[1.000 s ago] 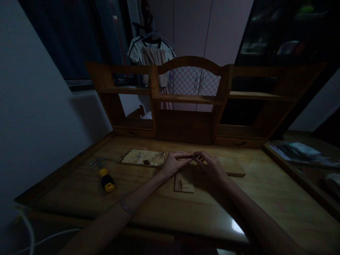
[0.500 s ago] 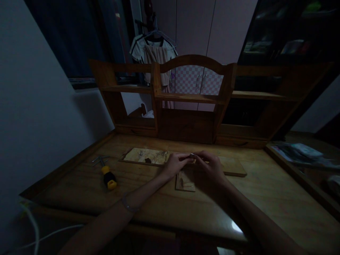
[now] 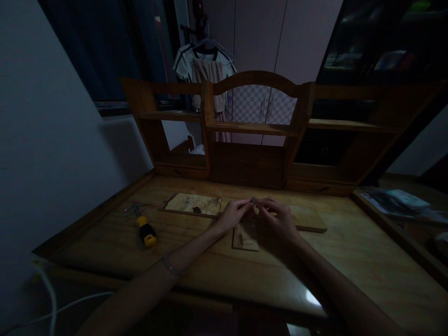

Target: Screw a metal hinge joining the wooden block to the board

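Observation:
Between the fingertips of both hands is a small greyish metal-looking piece (image 3: 254,200), its exact kind too small to make out. My left hand (image 3: 234,215) pinches it from the left, and my right hand (image 3: 277,217) pinches it from the right. Beneath the hands lies a long wooden board (image 3: 192,204), its left part pale and rough with dark stains, its right end smooth. A short wooden piece (image 3: 246,237) extends from under the hands toward me. The middle of the long board is hidden by my hands.
A screwdriver (image 3: 146,232) with a yellow and black handle lies at left, with metal bits (image 3: 134,209) by its tip. A wooden shelf unit (image 3: 250,128) stands along the back of the wooden desk (image 3: 196,261). Papers (image 3: 402,200) lie beyond the desk's right edge.
The small metal-looking piece has turned between my fingertips and now shows a broader face, slightly raised. My hands stay almost in place; the view has shifted slightly.

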Action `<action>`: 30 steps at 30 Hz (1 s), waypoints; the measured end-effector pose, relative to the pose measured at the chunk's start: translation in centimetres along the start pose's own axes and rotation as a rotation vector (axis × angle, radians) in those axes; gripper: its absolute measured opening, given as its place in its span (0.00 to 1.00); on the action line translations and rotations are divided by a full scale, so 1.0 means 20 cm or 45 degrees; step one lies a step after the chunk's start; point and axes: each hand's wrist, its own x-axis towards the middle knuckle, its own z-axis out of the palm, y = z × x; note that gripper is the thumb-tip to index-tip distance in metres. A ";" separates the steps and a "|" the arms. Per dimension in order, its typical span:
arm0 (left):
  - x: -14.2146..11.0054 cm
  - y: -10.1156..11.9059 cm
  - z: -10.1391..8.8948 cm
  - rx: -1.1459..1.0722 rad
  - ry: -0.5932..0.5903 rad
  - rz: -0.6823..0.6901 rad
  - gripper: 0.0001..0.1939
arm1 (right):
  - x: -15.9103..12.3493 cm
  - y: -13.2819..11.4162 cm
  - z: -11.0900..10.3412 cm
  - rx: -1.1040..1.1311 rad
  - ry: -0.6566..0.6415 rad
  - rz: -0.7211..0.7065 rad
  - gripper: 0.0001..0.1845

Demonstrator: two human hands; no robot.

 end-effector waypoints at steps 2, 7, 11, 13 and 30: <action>-0.01 0.00 0.00 0.082 0.030 0.047 0.20 | 0.00 0.00 0.00 -0.007 -0.001 -0.001 0.14; -0.02 0.02 0.02 0.254 0.052 0.140 0.18 | 0.00 -0.01 0.01 -0.006 0.006 0.012 0.14; -0.03 0.03 0.03 0.343 0.041 0.211 0.16 | 0.00 -0.02 0.01 0.004 0.011 0.030 0.14; -0.04 0.02 0.04 0.375 0.041 0.220 0.16 | 0.00 -0.02 0.01 0.008 0.019 0.054 0.14; -0.04 -0.01 0.02 0.476 0.086 0.253 0.22 | -0.01 -0.01 0.02 -0.065 0.006 0.021 0.14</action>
